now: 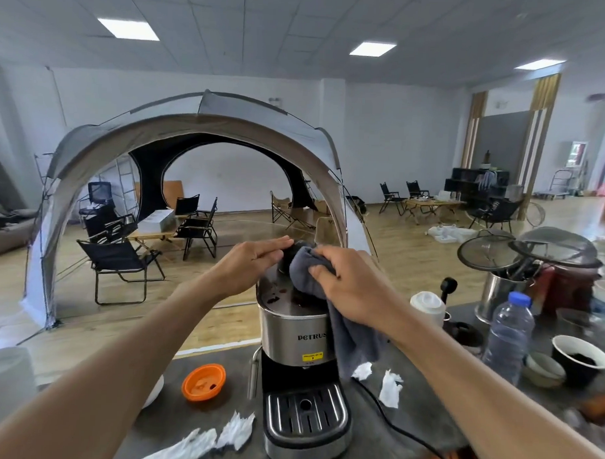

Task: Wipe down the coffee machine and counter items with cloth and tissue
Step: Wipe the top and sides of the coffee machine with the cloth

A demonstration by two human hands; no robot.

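Note:
A steel coffee machine (295, 332) stands on the grey counter (422, 381), its drip tray facing me and dark stains on its flat top. My right hand (347, 282) grips a grey cloth (350, 337), pressing it on the machine's top; the cloth hangs down the right side. My left hand (250, 262) rests its fingers on a dark round object (290, 254) at the back of the top, mostly hidden by the cloth. Crumpled white tissues lie at the front left (211, 439) and to the right of the machine (390, 387).
An orange lid (204, 382) and a white bowl (153, 392) sit left of the machine. On the right are a water bottle (508, 336), a white bottle (427, 304), a paper cup with coffee grounds (576, 360), a small bowl (543, 370) and a steel holder with strainers (497, 294). A black cable (403, 432) runs across the counter.

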